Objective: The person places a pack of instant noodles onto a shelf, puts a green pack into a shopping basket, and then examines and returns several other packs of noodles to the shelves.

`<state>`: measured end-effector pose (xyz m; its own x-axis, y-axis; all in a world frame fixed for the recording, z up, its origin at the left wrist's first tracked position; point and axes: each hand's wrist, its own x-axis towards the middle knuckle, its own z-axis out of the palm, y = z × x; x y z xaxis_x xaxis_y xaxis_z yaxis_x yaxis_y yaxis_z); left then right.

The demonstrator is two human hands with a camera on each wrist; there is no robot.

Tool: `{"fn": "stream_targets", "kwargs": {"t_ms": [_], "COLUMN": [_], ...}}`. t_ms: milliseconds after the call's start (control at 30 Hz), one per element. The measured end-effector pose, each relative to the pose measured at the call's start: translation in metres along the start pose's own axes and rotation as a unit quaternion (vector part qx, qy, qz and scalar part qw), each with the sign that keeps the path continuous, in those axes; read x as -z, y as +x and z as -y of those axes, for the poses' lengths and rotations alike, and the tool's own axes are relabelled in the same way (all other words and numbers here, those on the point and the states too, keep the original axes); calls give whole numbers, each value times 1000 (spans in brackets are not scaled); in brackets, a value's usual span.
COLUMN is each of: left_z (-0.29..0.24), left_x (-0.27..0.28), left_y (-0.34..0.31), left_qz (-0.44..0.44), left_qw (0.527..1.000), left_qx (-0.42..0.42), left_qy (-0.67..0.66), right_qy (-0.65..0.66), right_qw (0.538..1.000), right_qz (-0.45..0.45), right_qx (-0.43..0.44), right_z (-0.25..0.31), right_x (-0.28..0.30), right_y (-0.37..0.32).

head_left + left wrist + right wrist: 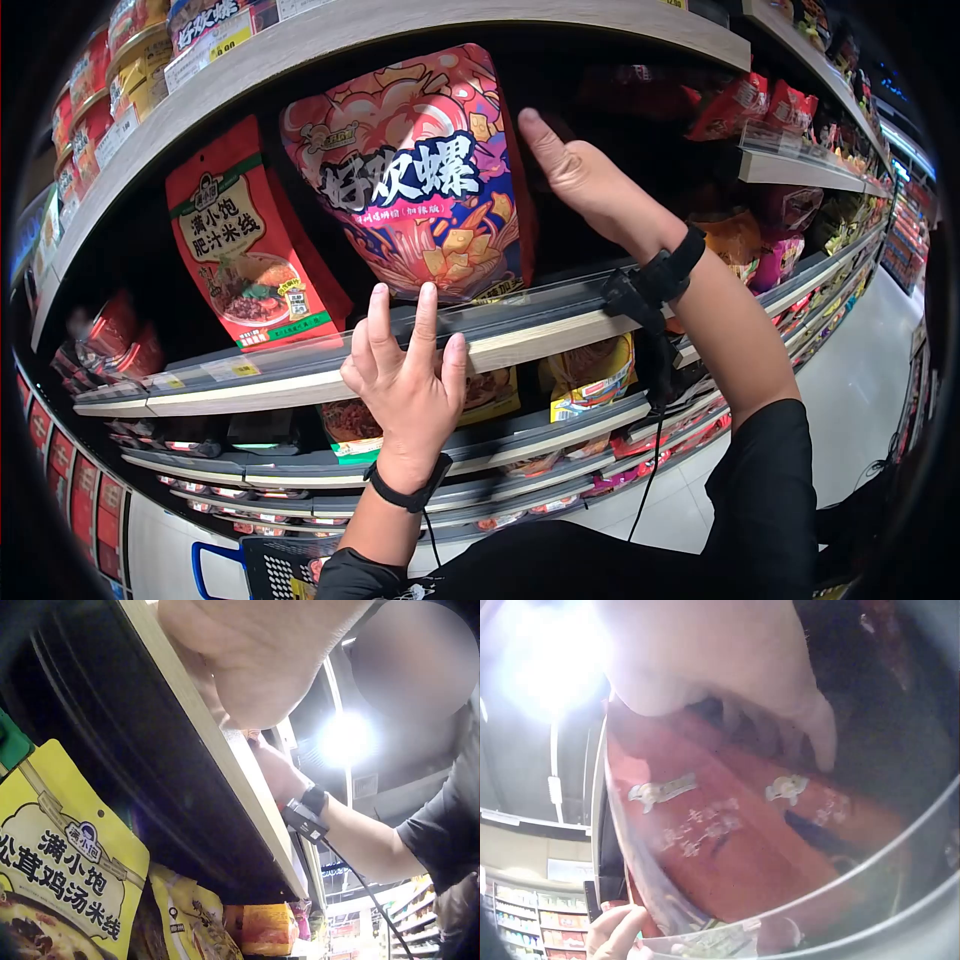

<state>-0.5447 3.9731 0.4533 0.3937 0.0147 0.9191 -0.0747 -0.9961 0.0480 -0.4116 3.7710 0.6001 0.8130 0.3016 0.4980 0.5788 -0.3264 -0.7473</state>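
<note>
A large red-and-purple noodle bag (pixel 410 185) stands on the shelf, leaning slightly. My right hand (pixel 600 190) is at the bag's right side, thumb raised beside its edge, other fingers hidden behind it in the head view. In the right wrist view, those fingers (pixel 821 739) reach along the back of the bag, near its red side panel (pixel 712 817). My left hand (pixel 405 385) is at the shelf's front edge, with fingers extended upward and fingertips right at the bag's lower edge. A red-and-green rice noodle bag (pixel 245 240) stands to the left.
A clear plastic lip (pixel 290 357) runs along the shelf front (pixel 540 345). An upper shelf edge (pixel 560 28) passes above the bags. Yellow noodle bags (pixel 67 855) stand on the shelf below. A blue-handled basket (pixel 270 565) is at the lower left.
</note>
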Motion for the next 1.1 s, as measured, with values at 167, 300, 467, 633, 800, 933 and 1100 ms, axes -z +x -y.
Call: {"fn": "stream_targets", "kwargs": {"t_ms": [167,300,467,633,800,933,1100], "left_z": [-1,0,0,-1,1,2,2], "left_x": [-1,-5,-6,-2,-3,-5,-7], "left_y": [2,1,1,2,-1,-2,-3], "left_qz": [5,-5,-11,2,1,-5,-16], "left_qw": [1000,999,999,1000,1000,1000,1000], "left_qx": [-4,-11,-18,-11,-11,-14,-14], "left_qy": [30,37,40,27,17,25,23], "right_qy": [-156,-235,-380,-221,-108,-153,-158], "right_qw": [981,963,912,969,987,977,970], "right_qz": [53,104,148,101,117,149,158], "right_qx": [-101,-78,42,52,9,22,97], "right_z": [-3,0,-32,-14,22,28,2], "right_x": [14,8,-3,-5,2,-11,-24], "right_y": [-4,5,34,19,8,14,40]}}
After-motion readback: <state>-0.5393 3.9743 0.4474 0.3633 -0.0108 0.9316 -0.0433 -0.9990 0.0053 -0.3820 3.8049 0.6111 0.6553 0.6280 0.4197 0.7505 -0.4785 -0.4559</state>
